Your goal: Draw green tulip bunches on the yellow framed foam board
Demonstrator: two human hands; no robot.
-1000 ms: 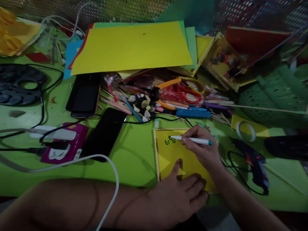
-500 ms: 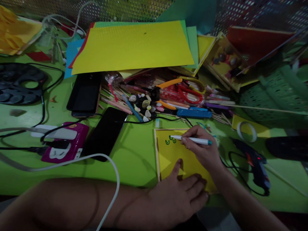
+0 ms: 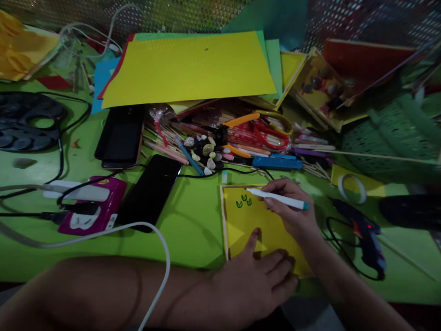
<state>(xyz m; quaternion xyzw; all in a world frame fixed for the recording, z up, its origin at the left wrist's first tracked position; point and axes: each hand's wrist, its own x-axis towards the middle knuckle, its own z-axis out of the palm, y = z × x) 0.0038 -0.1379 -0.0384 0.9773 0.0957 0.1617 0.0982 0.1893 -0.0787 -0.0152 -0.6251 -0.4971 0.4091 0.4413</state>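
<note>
A yellow sheet framed with thin wooden sticks, a small panel [image 3: 237, 234], lies at the table's near edge. Three small green leaf-like marks [image 3: 244, 198] are drawn near its upper left corner. My right hand [image 3: 292, 207] pinches a white marker [image 3: 280, 197] with a teal end; its dark tip is just above and right of the marks, near the top stick. Whether the tip touches the sheet I cannot tell. Across the lower part of the panel my left hand [image 3: 257, 276] lies flat with its fingers spread, the thumb pointing up the sheet.
Behind the panel are a pile of pebbles [image 3: 208, 149], orange-handled pliers [image 3: 241, 120], red scissors [image 3: 270, 138] and wooden sticks. A glue gun [image 3: 367, 234] with a lit red light lies right. Phones [image 3: 149, 193] and a purple power strip [image 3: 93, 202] with cables are left. A white cable [image 3: 167, 257] crosses my left forearm.
The marker tip has moved off the middle green mark, slightly up and right, and the marker's rear end has shifted right. My left hand stays where it was.
</note>
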